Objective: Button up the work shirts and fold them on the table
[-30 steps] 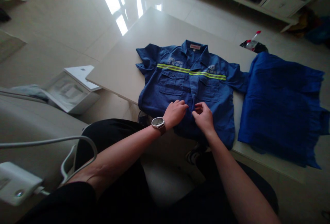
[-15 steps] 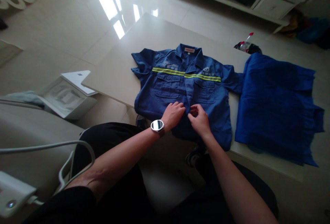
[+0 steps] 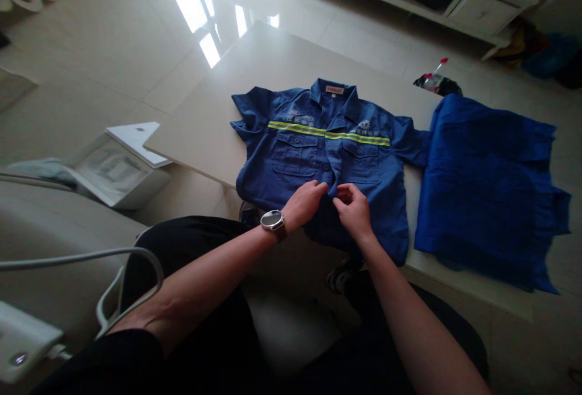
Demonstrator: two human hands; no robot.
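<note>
A blue short-sleeved work shirt [image 3: 291, 158] with a yellow reflective stripe lies front up on the table, collar away from me. Its lower part hangs over the near edge. My left hand [image 3: 305, 202], a round watch [image 3: 272, 219] on its wrist, is closed on the front placket below the chest pockets. Just to the right, my right hand [image 3: 354, 208] pinches the other side of the same front edge, with thumb and fingertips together. The cloth between the two hands is raised in a small fold. Whether a button is between the fingers is hidden.
A stack of folded blue garments [image 3: 486, 195] lies right of the shirt, touching its sleeve. Behind it are bottles with red caps [image 3: 430, 81]. On the left stand an open white box [image 3: 118, 167] and a white cable [image 3: 82, 256]. The pale table [image 3: 200, 122] extends beyond the shirt.
Both hands stay at the placket. The left wrist has turned a little, and the right fingers have closed in more. The front opening now bulges up slightly, showing a button above the hands.
</note>
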